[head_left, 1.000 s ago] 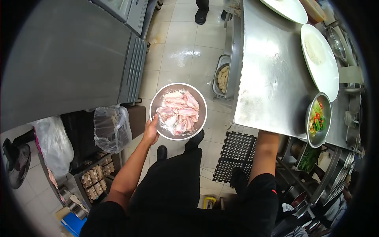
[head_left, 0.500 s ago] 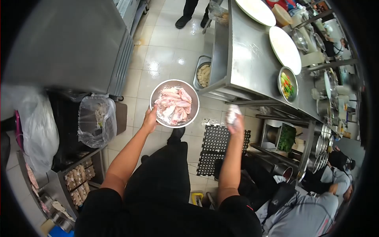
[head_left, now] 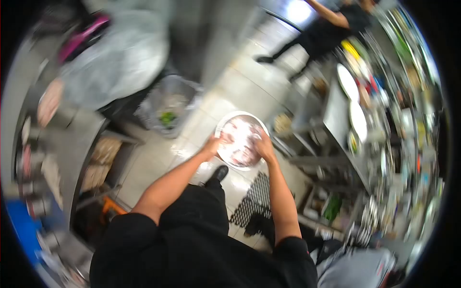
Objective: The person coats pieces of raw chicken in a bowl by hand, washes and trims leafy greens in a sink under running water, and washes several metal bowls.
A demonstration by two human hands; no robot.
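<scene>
A round metal bowl is held out in front of me above the tiled floor. Pinkish raw meat pieces, which look like chicken, lie in it, smeared by motion blur. My left hand grips the bowl's left side. On the opposite side, my right hand is closed on the rim, its fingers reaching over the inner edge. Blur hides whether those fingers touch the meat.
A bin lined with clear plastic stands ahead to the left. The steel table on the right bears white plates. A black mat covers the floor. One person stands ahead, another in grey is at lower right.
My right hand, whitish and apart from the bowl at the right before, has come onto its right rim. The view has swung left, bringing the bin and left-hand shelves closer to centre.
</scene>
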